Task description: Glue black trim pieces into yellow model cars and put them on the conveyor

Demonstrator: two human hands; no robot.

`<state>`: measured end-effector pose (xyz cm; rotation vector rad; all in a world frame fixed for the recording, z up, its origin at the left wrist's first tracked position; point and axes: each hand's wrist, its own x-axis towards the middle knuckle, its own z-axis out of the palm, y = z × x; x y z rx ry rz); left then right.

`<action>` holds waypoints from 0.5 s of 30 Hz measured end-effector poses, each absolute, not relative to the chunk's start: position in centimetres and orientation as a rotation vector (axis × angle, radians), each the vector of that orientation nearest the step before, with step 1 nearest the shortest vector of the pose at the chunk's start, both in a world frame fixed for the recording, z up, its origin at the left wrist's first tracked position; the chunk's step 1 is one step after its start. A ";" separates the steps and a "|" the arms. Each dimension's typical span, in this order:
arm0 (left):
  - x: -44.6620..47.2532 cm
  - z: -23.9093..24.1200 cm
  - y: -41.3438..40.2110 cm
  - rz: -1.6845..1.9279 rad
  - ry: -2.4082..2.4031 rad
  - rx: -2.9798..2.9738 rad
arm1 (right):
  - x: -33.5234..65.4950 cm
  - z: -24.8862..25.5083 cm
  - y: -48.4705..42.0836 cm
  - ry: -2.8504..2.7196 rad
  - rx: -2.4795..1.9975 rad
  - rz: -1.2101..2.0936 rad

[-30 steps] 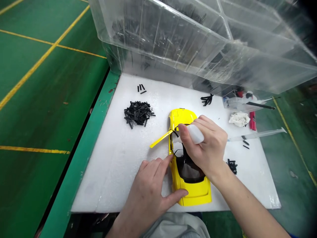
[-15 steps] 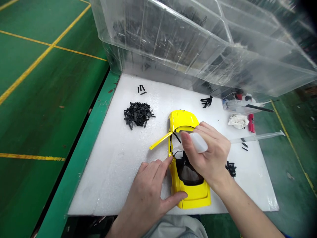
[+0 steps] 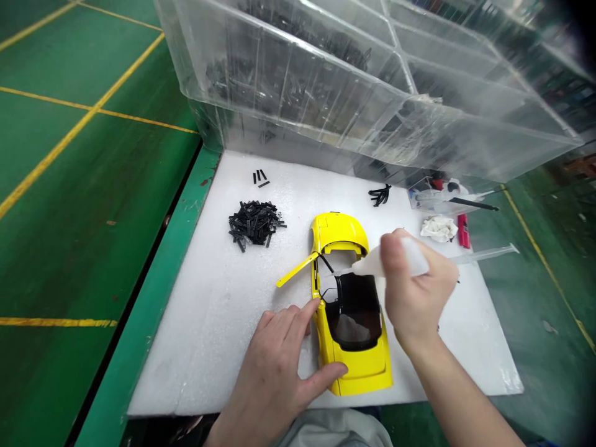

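Observation:
A yellow model car body (image 3: 361, 369) with a dark window panel (image 3: 356, 310) lies on the white foam sheet (image 3: 200, 323). Its left door (image 3: 297, 270) stands swung outward. My left hand (image 3: 279, 354) steadies the body from the left side, index fingertip by the door opening and thumb on the tail end. In my right hand (image 3: 414, 292) is a white squeeze bottle (image 3: 372, 263), gripped in closed fingers. The bottle's thin nozzle points left over the door opening, near a thin black strip (image 3: 326, 264). Whether the tip touches anything, I cannot tell.
Left of the car lies a heap of small black strips (image 3: 255, 223), with several loose strips (image 3: 261, 179) behind. Curved black pieces (image 3: 380, 195) lie at the back right. A large clear bin (image 3: 298, 81) overhangs the rear. Crumpled white tissue (image 3: 439, 229) and a syringe (image 3: 488, 253) are at right.
My right hand has moved right with the squeeze bottle, uncovering more of the window panel and the nozzle. My left hand keeps its place on the car body. The view has shifted slightly.

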<state>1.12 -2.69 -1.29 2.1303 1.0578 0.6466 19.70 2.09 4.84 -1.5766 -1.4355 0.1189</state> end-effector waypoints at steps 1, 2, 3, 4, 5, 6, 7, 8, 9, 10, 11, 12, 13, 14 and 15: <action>1.1 -1.3 -2.8 0.642 1.062 2.122 | 20.2 4.9 2.1 -1.266 -1.608 0.242; 1.1 -1.4 -2.8 0.641 1.067 2.115 | 20.7 4.9 2.1 -1.101 -1.597 0.384; 1.0 -1.4 -2.8 0.640 1.075 2.108 | 21.4 4.9 2.2 -0.963 -1.547 0.537; 1.0 -1.4 -2.8 0.640 1.083 2.107 | 22.2 5.0 2.4 -0.863 -1.475 0.689; 1.0 -1.3 -2.8 0.638 1.086 2.115 | 23.0 5.0 2.5 -0.802 -1.404 0.826; 1.0 -1.3 -2.7 0.637 1.086 2.130 | 24.0 5.0 2.5 -0.772 -1.349 0.936; 1.0 -1.2 -2.6 0.638 1.084 2.148 | 25.1 5.0 2.6 -0.764 -1.324 1.006; 1.0 -1.2 -2.6 0.642 1.081 2.164 | 26.2 4.9 2.6 -0.773 -1.329 1.038; 0.9 -1.2 -2.5 0.648 1.078 2.176 | 27.3 4.8 2.6 -0.793 -1.357 1.020; 0.9 -1.2 -2.4 0.652 1.082 2.182 | 28.3 4.6 2.7 -0.830 -1.408 0.959; 0.9 -1.2 -2.3 0.658 1.089 2.186 | 29.2 4.3 2.9 -0.887 -1.483 0.873; 0.9 -1.3 -2.3 0.663 1.098 2.189 | 29.9 4.0 3.2 -0.950 -1.569 0.778; 0.9 -1.4 -2.2 0.665 1.096 2.199 | 30.5 3.6 3.7 -0.988 -1.634 0.706; 0.9 -1.4 -2.1 0.666 1.092 2.210 | 30.9 3.3 4.3 -1.019 -1.698 0.636; 0.9 -1.4 -1.9 0.665 1.084 2.224 | 31.2 3.0 5.0 -1.045 -1.760 0.570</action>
